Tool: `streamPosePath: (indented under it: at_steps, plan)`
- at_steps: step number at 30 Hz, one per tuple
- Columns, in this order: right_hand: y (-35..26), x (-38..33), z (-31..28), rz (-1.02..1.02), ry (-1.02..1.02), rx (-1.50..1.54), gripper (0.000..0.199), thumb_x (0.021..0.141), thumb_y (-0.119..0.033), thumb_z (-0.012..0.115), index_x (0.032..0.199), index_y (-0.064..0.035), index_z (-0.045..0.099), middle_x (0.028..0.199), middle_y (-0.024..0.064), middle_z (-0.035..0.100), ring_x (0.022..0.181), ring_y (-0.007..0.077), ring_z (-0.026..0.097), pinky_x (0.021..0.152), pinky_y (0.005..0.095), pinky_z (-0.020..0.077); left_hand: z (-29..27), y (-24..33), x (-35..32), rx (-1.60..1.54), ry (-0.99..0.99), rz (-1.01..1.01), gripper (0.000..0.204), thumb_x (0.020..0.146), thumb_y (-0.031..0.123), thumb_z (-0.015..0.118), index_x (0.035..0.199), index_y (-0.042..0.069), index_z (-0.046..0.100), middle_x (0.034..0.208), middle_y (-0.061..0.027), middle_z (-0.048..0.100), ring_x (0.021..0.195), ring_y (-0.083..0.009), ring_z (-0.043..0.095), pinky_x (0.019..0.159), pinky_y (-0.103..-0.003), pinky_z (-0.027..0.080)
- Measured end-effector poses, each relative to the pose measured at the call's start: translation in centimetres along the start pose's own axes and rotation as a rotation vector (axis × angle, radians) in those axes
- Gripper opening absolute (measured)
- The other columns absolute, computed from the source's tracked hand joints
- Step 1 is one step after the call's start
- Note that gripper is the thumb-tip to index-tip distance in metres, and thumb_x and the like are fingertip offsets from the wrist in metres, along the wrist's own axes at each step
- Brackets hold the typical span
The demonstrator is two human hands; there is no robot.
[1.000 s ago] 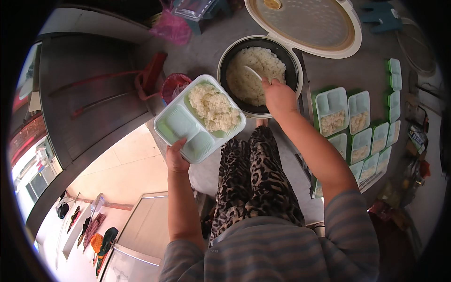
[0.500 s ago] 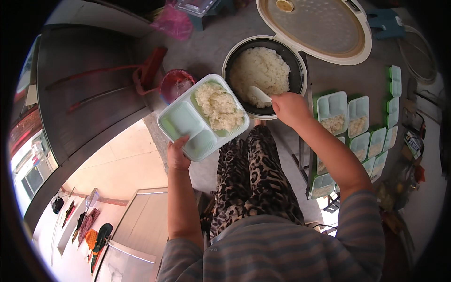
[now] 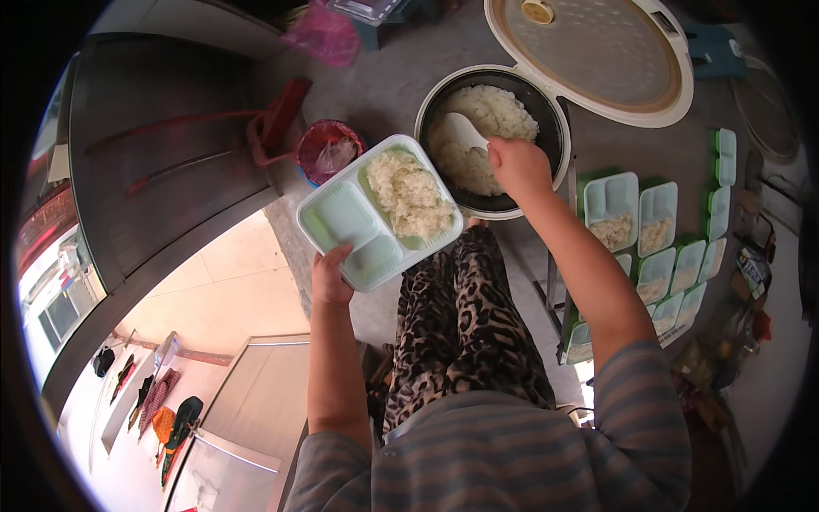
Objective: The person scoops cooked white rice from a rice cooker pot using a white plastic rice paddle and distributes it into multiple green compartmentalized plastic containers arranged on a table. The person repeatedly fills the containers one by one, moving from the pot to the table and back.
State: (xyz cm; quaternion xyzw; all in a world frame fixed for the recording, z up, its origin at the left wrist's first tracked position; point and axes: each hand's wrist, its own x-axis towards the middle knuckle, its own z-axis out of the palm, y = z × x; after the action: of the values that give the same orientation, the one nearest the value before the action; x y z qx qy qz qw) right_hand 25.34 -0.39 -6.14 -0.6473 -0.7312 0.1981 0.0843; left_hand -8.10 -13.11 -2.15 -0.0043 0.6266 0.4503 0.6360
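My left hand (image 3: 331, 275) grips the near corner of a pale green food tray (image 3: 334, 213) with three compartments. Cooked rice (image 3: 408, 196) is heaped in its long right compartment, while the two left ones hold nothing. Closed round the handle of a white rice paddle (image 3: 466, 130), my right hand (image 3: 519, 166) is over the rice cooker (image 3: 421, 119). The paddle's blade rests at the rice (image 3: 503, 111) inside the pot, near its left side. The tray's right edge sits close to the cooker's near-left rim; I cannot tell whether they touch.
The cooker's round lid (image 3: 597, 51) stands open at the far right. Several food trays (image 3: 610, 198) with rice lie on a stand to the right. A red bucket (image 3: 328, 136) with a plastic bag is beyond the tray. A pink bag (image 3: 324, 34) lies at the back.
My right hand has moved the paddle farther into the pot, away from the near rim. The tray stays in my left hand. The whole view has shifted slightly.
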Motion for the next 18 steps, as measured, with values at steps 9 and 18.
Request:
streamPosePath:
  at_steps: [9, 18]
  plan:
    - [0.4, 0.6, -2.5, -0.393, -0.160, -0.077, 0.012, 0.087, -0.018, 0.055, 0.081, -0.0089, 0.060, 0.070, 0.0089, 0.062, 0.065, 0.0306, 0.063, 0.055, 0.0423, 0.0504, 0.4, 0.0, 0.3, 0.011, 0.026, 0.007, 0.046, 0.077, -0.003, 0.053, 0.123, -0.005, 0.050, 0.114, -0.0154, 0.060, 0.101, -0.0302, 0.061, 0.088, -0.041, 0.052]
    - [3.3, -0.6, -5.7, -0.245, -0.230, -0.212, 0.011, 0.083, -0.019, 0.058, 0.085, -0.0104, 0.065, 0.069, 0.0105, 0.061, 0.066, 0.0306, 0.062, 0.056, 0.0440, 0.0486, 0.8, 0.7, 0.2, 0.036, 0.014, -0.006, 0.043, 0.077, -0.003, 0.053, 0.120, -0.005, 0.052, 0.110, -0.0152, 0.061, 0.097, -0.0297, 0.062, 0.084, -0.041, 0.054]
